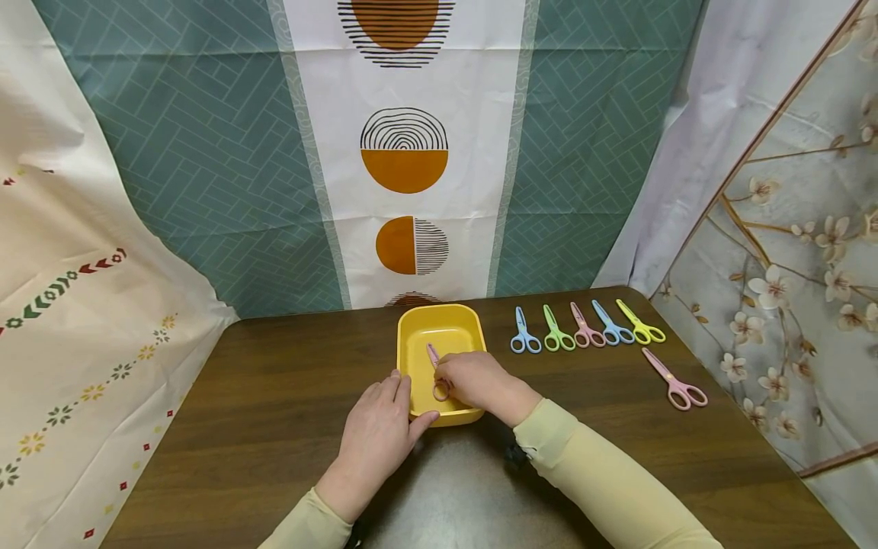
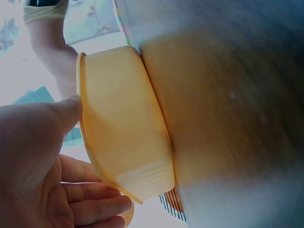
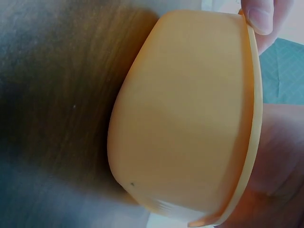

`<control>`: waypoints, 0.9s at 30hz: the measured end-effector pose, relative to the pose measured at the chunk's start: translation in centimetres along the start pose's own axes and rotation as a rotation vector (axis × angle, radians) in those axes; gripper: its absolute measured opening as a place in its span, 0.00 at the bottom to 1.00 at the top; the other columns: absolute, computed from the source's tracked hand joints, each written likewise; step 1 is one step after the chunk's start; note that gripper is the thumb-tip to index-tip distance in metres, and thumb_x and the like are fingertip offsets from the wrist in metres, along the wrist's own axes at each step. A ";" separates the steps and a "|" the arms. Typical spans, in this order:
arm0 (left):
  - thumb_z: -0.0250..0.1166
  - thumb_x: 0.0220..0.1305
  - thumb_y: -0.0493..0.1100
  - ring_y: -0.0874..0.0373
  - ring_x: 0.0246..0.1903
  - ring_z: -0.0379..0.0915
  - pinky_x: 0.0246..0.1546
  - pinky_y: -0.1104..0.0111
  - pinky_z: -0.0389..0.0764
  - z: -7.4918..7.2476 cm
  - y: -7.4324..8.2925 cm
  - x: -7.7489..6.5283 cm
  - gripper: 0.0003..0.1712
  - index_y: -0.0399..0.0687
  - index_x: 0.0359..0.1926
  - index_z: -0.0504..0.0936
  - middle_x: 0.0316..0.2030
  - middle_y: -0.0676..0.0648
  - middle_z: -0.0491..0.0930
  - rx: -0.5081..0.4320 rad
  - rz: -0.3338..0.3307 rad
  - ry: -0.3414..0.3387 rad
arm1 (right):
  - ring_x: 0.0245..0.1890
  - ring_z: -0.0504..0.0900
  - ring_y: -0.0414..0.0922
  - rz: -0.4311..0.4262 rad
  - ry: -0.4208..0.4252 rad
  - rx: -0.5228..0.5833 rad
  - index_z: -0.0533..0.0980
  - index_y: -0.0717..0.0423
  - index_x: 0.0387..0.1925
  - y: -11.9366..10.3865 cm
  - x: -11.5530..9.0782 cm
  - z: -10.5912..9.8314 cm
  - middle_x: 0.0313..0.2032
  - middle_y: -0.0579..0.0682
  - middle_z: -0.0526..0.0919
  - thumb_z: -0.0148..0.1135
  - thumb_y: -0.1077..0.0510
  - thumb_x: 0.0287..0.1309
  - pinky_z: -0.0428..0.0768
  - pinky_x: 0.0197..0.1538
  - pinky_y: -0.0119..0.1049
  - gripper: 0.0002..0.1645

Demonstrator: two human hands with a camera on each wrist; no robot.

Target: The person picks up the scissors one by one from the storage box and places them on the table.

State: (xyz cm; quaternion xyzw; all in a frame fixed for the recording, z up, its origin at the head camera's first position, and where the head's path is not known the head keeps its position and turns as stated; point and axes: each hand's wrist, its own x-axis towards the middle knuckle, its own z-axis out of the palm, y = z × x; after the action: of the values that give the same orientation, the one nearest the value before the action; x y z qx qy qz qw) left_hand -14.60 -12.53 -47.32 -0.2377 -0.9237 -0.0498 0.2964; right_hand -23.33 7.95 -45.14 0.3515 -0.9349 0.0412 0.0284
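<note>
A yellow plastic bin (image 1: 446, 320) stands on the table, its wall filling much of both wrist views. My left hand (image 1: 381, 419) rests at the bin's near left corner, fingers along the left rim and thumb on the front rim. In the left wrist view the fingers (image 2: 90, 197) of that hand look relaxed beside the rim. Inside the bin, my right hand (image 1: 480, 380) pinches a pair of pink scissors (image 1: 440, 390), with the blades pointing away. The bin wall hides the scissors in the right wrist view.
Right of the bin lie blue scissors (image 1: 525, 340), green scissors (image 1: 559, 341), pink scissors (image 1: 588, 336), more blue scissors (image 1: 617, 333) and yellow scissors (image 1: 647, 332) in a row. Larger pink scissors (image 1: 675, 387) lie nearer on the wooden table (image 1: 288, 396). Curtains (image 1: 226, 152) hang behind.
</note>
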 end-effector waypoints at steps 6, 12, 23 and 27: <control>0.79 0.65 0.66 0.38 0.53 0.86 0.59 0.51 0.86 0.0 0.0 -0.1 0.45 0.26 0.57 0.85 0.55 0.30 0.87 -0.006 -0.009 -0.016 | 0.28 0.74 0.43 0.026 0.000 -0.013 0.87 0.47 0.34 0.0 -0.1 0.1 0.30 0.41 0.79 0.75 0.56 0.71 0.81 0.38 0.39 0.06; 0.78 0.67 0.66 0.38 0.55 0.86 0.61 0.50 0.85 0.0 0.0 0.0 0.45 0.26 0.60 0.84 0.56 0.29 0.86 -0.012 -0.014 -0.036 | 0.27 0.73 0.44 0.043 0.000 -0.042 0.87 0.47 0.34 -0.2 -0.2 0.0 0.29 0.42 0.78 0.72 0.56 0.73 0.79 0.35 0.40 0.08; 0.78 0.67 0.66 0.38 0.55 0.86 0.60 0.50 0.85 0.0 -0.1 0.0 0.45 0.27 0.62 0.84 0.56 0.29 0.86 -0.008 -0.008 -0.029 | 0.29 0.74 0.42 0.067 -0.040 -0.031 0.86 0.45 0.35 -0.3 -0.3 0.0 0.30 0.40 0.79 0.80 0.50 0.67 0.79 0.37 0.40 0.09; 0.78 0.67 0.66 0.38 0.55 0.86 0.60 0.50 0.85 0.0 0.0 0.1 0.45 0.27 0.62 0.84 0.56 0.29 0.86 -0.008 -0.006 -0.026 | 0.28 0.74 0.43 0.073 -0.038 -0.035 0.85 0.45 0.34 -0.3 -0.3 0.0 0.29 0.40 0.78 0.81 0.52 0.65 0.79 0.37 0.41 0.09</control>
State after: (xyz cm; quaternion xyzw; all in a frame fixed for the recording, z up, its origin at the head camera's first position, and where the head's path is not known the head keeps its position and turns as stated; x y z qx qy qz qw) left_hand -14.67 -12.53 -47.29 -0.2368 -0.9279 -0.0512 0.2832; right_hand -22.89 7.92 -45.15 0.3172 -0.9480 0.0193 0.0154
